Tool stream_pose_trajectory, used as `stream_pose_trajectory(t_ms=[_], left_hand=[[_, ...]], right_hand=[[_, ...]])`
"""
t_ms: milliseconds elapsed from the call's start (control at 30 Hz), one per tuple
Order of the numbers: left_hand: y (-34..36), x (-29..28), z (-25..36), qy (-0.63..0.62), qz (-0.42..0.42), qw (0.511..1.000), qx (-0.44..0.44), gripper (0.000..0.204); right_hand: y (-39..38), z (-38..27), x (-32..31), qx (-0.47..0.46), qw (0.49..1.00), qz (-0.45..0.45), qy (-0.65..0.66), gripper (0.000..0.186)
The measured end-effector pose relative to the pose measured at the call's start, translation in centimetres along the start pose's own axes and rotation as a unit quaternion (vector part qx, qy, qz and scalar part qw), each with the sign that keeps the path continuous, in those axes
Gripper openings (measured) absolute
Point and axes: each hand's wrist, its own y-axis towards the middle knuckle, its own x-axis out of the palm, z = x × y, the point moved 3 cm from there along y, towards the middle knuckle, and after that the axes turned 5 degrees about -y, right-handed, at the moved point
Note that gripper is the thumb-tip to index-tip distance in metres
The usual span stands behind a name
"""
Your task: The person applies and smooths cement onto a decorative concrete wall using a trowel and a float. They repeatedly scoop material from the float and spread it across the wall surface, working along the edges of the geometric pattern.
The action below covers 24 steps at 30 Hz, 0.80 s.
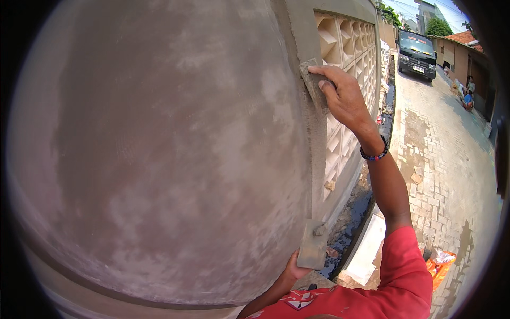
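Note:
A grey plastered wall (175, 138) fills much of the view, with a vertical edge along a white breeze-block lattice (353, 42). High on that edge, my right hand (345, 98) grips a small grey rectangular float or block (311, 82) against the plaster; a beaded bracelet is on that wrist. Low down, my left hand (295, 268) holds a flat metal trowel (312, 250) with its blade upright beside the wall's foot.
A gutter (357, 210) with dark water runs below the wall. A paved lane (427, 149) stretches right, with a dark van (417, 56) and two people (467, 98) at its far side. An orange sack (440, 266) and pale slab (366, 250) lie near me.

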Motion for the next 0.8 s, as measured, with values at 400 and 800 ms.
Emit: stream_pose_trajectory(t_ms=[400,800], left_hand=[[-1.2,-2.5,0.8,0.068,0.099,0.991,0.051,0.045],[-2.6,-1.1,0.3,0.067,0.089,0.990,0.087,0.047]], right_hand=[[3.2,3.5,-3.9,0.024,0.996,-0.045,0.073,0.033],[6.5,3.9,-1.1,-0.069,0.997,0.002,-0.045,0.032]])
